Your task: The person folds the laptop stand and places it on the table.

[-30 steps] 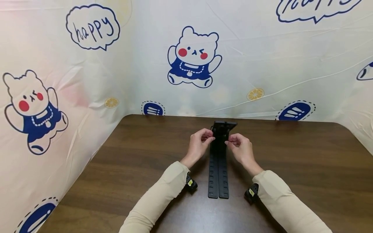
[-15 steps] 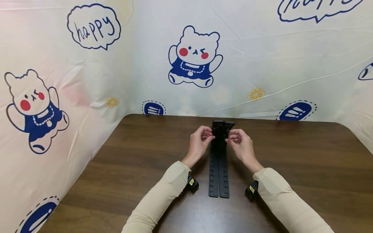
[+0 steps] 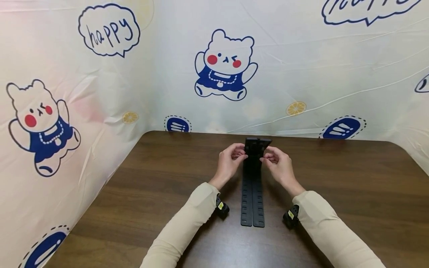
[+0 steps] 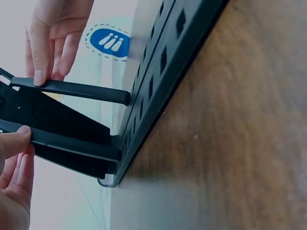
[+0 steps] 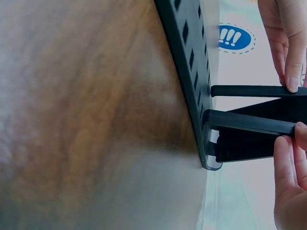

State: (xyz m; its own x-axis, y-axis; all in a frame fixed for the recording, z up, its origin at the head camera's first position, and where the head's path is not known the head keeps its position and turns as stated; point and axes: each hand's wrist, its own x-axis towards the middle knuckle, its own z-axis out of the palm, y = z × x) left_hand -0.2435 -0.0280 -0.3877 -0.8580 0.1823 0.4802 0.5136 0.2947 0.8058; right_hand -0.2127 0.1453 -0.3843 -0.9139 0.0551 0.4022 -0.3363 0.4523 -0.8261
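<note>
A black folding laptop stand (image 3: 252, 203) stands near the table's back edge. Its two slotted strips lie flat toward the person, and its upper part rises at the far end. My left hand (image 3: 229, 161) pinches the left side of the raised part, while my right hand (image 3: 279, 163) pinches the right side. In the left wrist view, thumb and fingers of the left hand (image 4: 17, 177) hold one support bar (image 4: 76, 146). The right wrist view shows the right hand (image 5: 292, 182) pinching the other bar (image 5: 249, 122). A dark plate (image 5: 244, 148) leans behind the bars.
The brown wooden table (image 3: 151, 208) extends on both sides of the stand. A patterned cloth curtain (image 3: 161, 74) hangs right behind its back edge and along the left. A small camera (image 3: 222, 207) sits on the left wrist, another camera (image 3: 291, 217) on the right.
Both hands have shifted slightly up along the raised part of the laptop stand, keeping their pinch. The strips stay on the table; the head view has drifted a little.
</note>
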